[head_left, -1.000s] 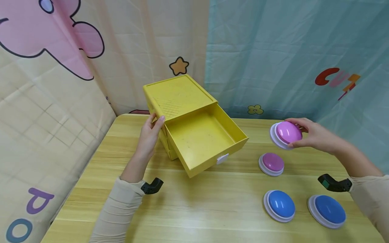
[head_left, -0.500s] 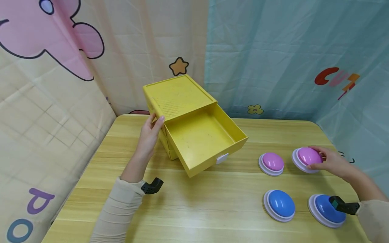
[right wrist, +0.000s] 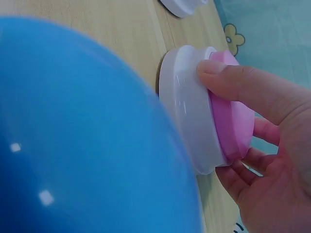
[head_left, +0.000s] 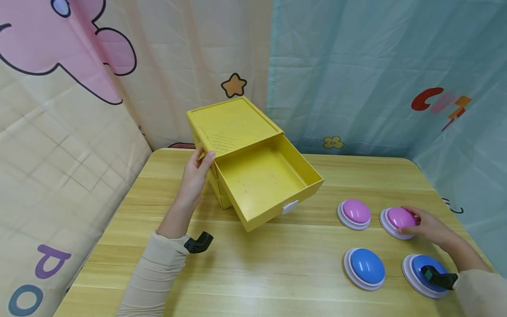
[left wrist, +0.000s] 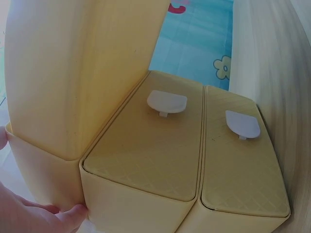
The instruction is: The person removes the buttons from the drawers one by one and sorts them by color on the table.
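The right hand (head_left: 429,224) is pinching the pink button (head_left: 399,219) at lower right; the left hand (head_left: 194,176) is gripping the yellow drawer box (head_left: 233,127). Setting it flat means easing fingers off gently.

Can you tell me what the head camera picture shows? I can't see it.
A person's right hand grips a pink dome button on a wooden table, while their left hand holds a yellow drawer box with its top drawer open.
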Motion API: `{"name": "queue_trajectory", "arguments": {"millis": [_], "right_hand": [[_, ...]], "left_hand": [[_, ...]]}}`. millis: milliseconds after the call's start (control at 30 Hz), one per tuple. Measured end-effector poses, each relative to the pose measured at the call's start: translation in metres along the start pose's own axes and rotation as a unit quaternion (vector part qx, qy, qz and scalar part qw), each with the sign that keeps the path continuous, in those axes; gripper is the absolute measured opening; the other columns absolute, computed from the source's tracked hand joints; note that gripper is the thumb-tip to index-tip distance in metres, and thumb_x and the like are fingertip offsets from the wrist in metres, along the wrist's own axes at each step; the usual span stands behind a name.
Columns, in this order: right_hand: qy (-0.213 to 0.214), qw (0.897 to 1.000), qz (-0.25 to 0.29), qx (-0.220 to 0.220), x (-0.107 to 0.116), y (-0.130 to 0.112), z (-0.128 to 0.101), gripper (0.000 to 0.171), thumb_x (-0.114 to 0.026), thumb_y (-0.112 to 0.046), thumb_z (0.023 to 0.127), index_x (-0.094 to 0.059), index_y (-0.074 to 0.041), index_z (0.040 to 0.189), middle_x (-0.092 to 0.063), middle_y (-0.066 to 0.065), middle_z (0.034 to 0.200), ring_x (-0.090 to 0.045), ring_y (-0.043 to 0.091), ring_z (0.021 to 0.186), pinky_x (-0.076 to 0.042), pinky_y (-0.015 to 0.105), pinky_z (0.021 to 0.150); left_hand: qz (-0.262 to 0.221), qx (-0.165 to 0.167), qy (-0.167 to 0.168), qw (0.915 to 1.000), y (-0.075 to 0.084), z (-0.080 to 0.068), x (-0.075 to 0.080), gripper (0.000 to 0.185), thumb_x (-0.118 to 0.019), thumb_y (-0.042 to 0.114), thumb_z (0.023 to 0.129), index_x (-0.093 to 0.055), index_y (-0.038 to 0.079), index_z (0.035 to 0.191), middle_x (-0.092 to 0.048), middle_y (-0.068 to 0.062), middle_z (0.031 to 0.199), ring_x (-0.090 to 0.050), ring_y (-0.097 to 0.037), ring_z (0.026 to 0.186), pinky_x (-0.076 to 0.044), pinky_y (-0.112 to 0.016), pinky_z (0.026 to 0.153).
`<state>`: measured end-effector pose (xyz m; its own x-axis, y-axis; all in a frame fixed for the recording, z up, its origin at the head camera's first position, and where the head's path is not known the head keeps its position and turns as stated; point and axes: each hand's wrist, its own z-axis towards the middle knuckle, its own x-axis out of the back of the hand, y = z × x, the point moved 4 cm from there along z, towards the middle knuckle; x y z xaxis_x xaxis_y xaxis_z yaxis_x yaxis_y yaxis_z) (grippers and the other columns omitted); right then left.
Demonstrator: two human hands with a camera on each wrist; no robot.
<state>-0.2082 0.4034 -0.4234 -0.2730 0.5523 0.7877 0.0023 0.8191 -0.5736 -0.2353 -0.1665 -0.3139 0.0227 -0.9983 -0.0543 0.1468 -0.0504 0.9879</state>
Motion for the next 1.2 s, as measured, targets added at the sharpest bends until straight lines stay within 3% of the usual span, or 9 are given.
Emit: {"name": "queue_trajectory", "arguments": {"millis": [367, 600, 733, 833, 967, 1133, 1200], "right_hand": [[-0.004, 1.000, 0.003, 0.016, 0.005, -0.009, 0.001, 0.085, -0.069, -0.021, 0.078, -0.016, 0.020, 0.130, -0.023, 0.043, 0.123, -0.025, 0.057, 0.107, -0.030, 0.065, 0.082], [0.032, 0.996, -0.009, 0.086, 0.016, -0.065, 0.005, 0.081, -0.067, -0.024, 0.081, -0.019, 0.016, 0.133, -0.023, 0.039, 0.129, -0.022, 0.057, 0.112, -0.025, 0.068, 0.082], [0.054, 0.987, 0.013, 0.149, 0.008, -0.110, 0.000, 0.071, -0.067, -0.019, 0.082, -0.027, 0.013, 0.131, -0.033, 0.034, 0.127, -0.029, 0.052, 0.112, -0.026, 0.063, 0.086], [0.065, 0.980, 0.032, 0.184, -0.002, -0.139, -0.003, 0.060, -0.066, -0.016, 0.083, -0.035, 0.009, 0.127, -0.041, 0.028, 0.123, -0.037, 0.044, 0.111, -0.032, 0.038, 0.096], [0.073, 0.970, 0.075, 0.221, -0.017, -0.170, -0.009, 0.046, -0.064, -0.013, 0.084, -0.045, 0.005, 0.122, -0.051, 0.018, 0.117, -0.048, 0.028, 0.106, -0.034, 0.007, 0.083], [0.064, 0.947, 0.173, 0.262, -0.035, -0.203, -0.013, 0.036, -0.063, -0.004, 0.083, -0.051, 0.004, 0.116, -0.056, 0.013, 0.111, -0.055, 0.008, 0.098, -0.044, 0.017, 0.079], [0.050, 0.935, 0.220, 0.275, -0.043, -0.214, -0.014, 0.034, -0.062, -0.001, 0.083, -0.051, 0.005, 0.115, -0.058, 0.012, 0.109, -0.057, 0.009, 0.097, -0.046, 0.022, 0.078]], "left_hand": [[-0.005, 0.000, 0.002, 1.0000, 0.001, -0.001, -0.002, 0.074, -0.051, 0.036, 0.091, -0.011, 0.003, 0.143, -0.024, -0.014, 0.142, -0.026, -0.021, 0.128, -0.019, -0.036, 0.104], [0.004, 0.010, 0.006, 0.9999, -0.001, 0.000, 0.000, 0.077, -0.051, 0.039, 0.090, -0.009, 0.002, 0.143, -0.022, -0.016, 0.143, -0.024, -0.022, 0.129, -0.018, -0.038, 0.104], [0.008, 0.010, 0.009, 0.9999, -0.001, 0.000, 0.001, 0.078, -0.051, 0.039, 0.090, -0.009, 0.001, 0.143, -0.021, -0.016, 0.143, -0.023, -0.023, 0.129, -0.018, -0.038, 0.104], [0.007, 0.009, 0.009, 0.9999, -0.001, 0.000, 0.001, 0.077, -0.051, 0.039, 0.090, -0.009, 0.001, 0.143, -0.022, -0.016, 0.143, -0.024, -0.023, 0.129, -0.019, -0.038, 0.104], [0.004, 0.005, 0.009, 0.9999, -0.001, 0.000, 0.001, 0.076, -0.051, 0.038, 0.090, -0.010, 0.001, 0.143, -0.023, -0.016, 0.142, -0.025, -0.022, 0.128, -0.019, -0.037, 0.104], [0.002, 0.005, 0.007, 1.0000, -0.001, 0.001, 0.001, 0.076, -0.051, 0.038, 0.090, -0.010, 0.001, 0.143, -0.023, -0.016, 0.143, -0.025, -0.022, 0.128, -0.019, -0.037, 0.104], [0.004, 0.006, 0.007, 0.9999, 0.000, 0.000, 0.000, 0.076, -0.051, 0.038, 0.090, -0.010, 0.001, 0.143, -0.023, -0.016, 0.143, -0.024, -0.022, 0.129, -0.018, -0.037, 0.104]]}}
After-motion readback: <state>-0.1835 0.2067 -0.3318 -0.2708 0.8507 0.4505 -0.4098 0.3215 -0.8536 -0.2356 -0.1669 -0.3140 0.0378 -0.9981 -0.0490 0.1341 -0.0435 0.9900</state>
